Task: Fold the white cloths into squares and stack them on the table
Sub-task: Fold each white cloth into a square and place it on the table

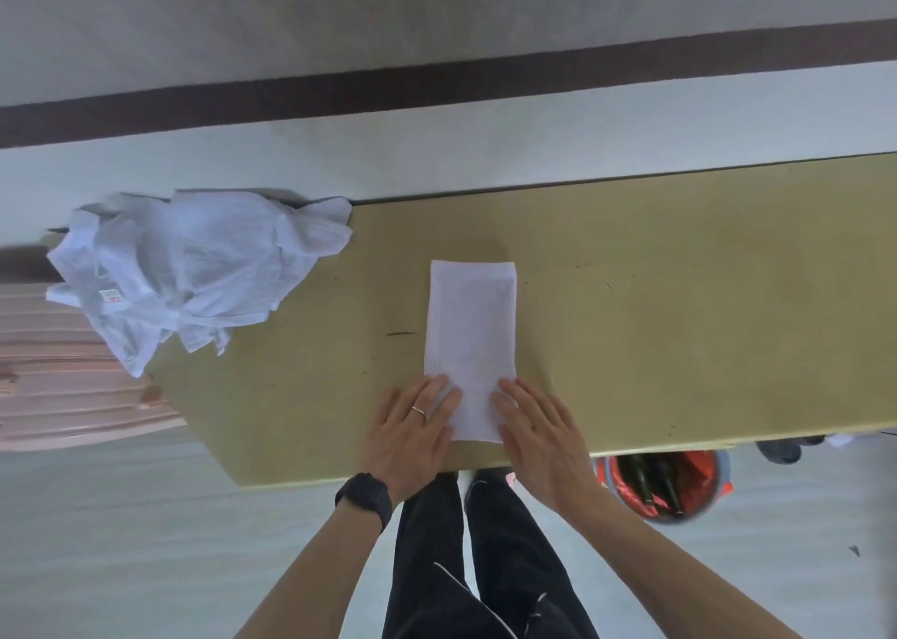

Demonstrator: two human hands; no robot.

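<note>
Both hands, left hand (412,425) and right hand (536,425), press flat-fingered, grasping nothing, on the near end of 1 folded strip (470,332) mid-table (679,298); judged next: near-to-far fold, then heap (194,269) far left.

white folded cloth (470,337) | white cloth pile (194,269) | tan table (679,308) | black watch (365,491)

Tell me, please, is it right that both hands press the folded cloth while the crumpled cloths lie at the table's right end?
No: the head view shows the crumpled cloths at the left end of the table. The left hand and right hand do press the folded cloth.
</note>
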